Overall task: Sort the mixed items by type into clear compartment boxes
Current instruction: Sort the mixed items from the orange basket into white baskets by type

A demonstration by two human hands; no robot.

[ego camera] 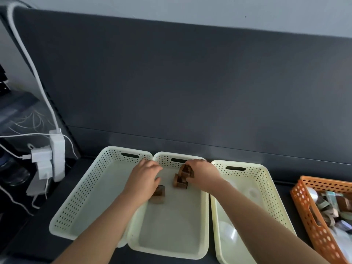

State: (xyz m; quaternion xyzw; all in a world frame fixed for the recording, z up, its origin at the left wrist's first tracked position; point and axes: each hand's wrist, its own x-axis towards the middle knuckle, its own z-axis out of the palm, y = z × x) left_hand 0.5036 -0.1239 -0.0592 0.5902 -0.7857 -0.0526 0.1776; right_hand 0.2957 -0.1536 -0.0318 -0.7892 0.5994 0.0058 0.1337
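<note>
Head view only. Right grip (202,173) curled round brown arched wooden-looking piece (185,169), far end of middle cream perforated plastic basket (171,229). Second brown piece (180,182) just nearside of it; contact unclear. Left grip (143,178) slack, spread, empty; third brown piece (159,194) nearside, partly hidden under palm. Orange perforated basket (302,201) of unsorted items well right of right grip, likely that hand's reach; cut off by frame, contents blurred.

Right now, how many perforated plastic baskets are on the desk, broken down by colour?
Pale yellow perforated plastic baskets: 3
Orange perforated plastic basket: 1
Total: 4
</note>
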